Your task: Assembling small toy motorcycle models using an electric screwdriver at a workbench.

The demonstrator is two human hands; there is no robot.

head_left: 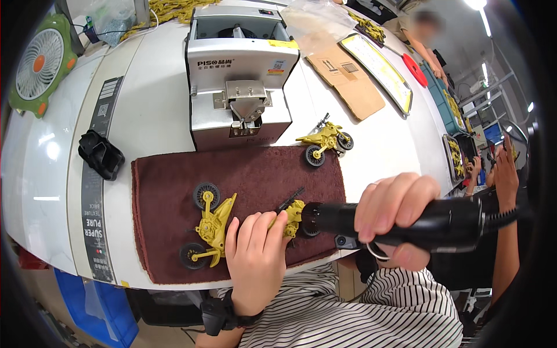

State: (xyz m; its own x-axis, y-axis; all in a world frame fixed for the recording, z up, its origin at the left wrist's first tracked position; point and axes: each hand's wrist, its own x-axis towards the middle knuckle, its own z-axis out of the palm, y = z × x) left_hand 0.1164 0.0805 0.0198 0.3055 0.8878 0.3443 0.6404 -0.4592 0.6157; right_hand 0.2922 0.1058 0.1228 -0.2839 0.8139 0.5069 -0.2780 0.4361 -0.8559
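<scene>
My left hand (pixel 255 255) is closed on a yellow toy motorcycle (pixel 295 216) with black wheels, pressing it down on a brown towel (pixel 168 180). Its lower part is partly hidden behind my fingers. My right hand (pixel 397 214) grips a black electric screwdriver (pixel 336 219), held sideways with its tip end against the right side of that toy. Just left of my left hand, a second toy motorcycle (pixel 213 226) lies on its side on the towel. A third toy motorcycle (pixel 326 140) is at the towel's far right edge.
Behind the towel stands a silver screw-feeding machine (pixel 241 75). A black plastic piece (pixel 100 155) and a green fan (pixel 40 66) are at the left. Flattened cardboard (pixel 348 81) lies at the far right. Another person's arm (pixel 507 232) shows at the right.
</scene>
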